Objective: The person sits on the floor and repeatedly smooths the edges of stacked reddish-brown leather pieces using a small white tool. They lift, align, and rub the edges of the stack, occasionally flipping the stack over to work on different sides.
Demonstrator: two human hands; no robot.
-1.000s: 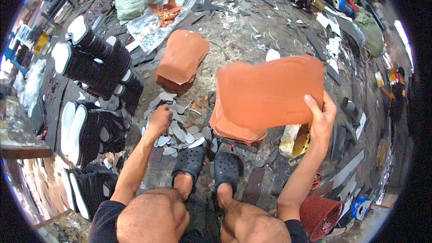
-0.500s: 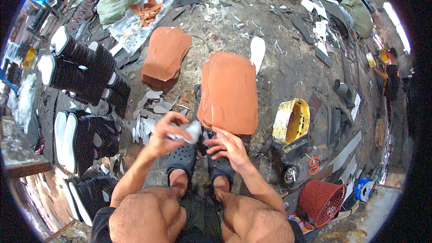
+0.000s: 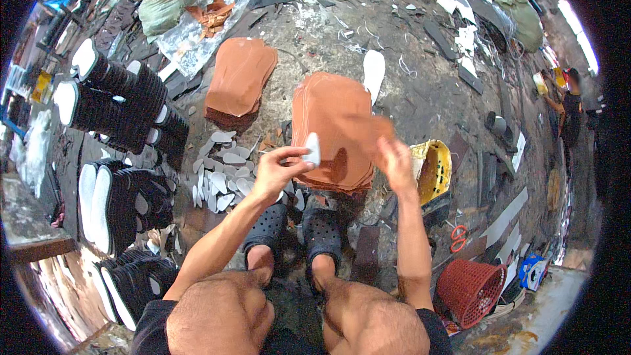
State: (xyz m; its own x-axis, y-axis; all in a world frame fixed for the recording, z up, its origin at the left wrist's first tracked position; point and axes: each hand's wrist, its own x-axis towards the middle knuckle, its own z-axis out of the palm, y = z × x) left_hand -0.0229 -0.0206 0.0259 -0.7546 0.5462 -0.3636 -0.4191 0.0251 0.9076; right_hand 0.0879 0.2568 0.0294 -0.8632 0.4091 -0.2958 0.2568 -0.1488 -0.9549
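Note:
My left hand pinches a small white oval pad upright between thumb and fingers, over the near edge of a stack of orange-brown sole-shaped sheets. My right hand, smeared by motion, is right of that stack, its fingers closed on a brown sheet. That sheet is blurred and raised above the stack, and a dark shadow falls on the top layer. Left of my feet lies a loose heap of small grey-white pads.
A second brown stack stands farther left, with black-and-white soles piled beyond it. At right are a yellow-white container, orange-handled scissors and a red basket. A white sole touches the nearer stack's far side. Another person is far right.
My left hand has moved right with the white pad, to the stack's edge. My right hand has risen away from beside the left and now has a brown sheet lifted off the stack.

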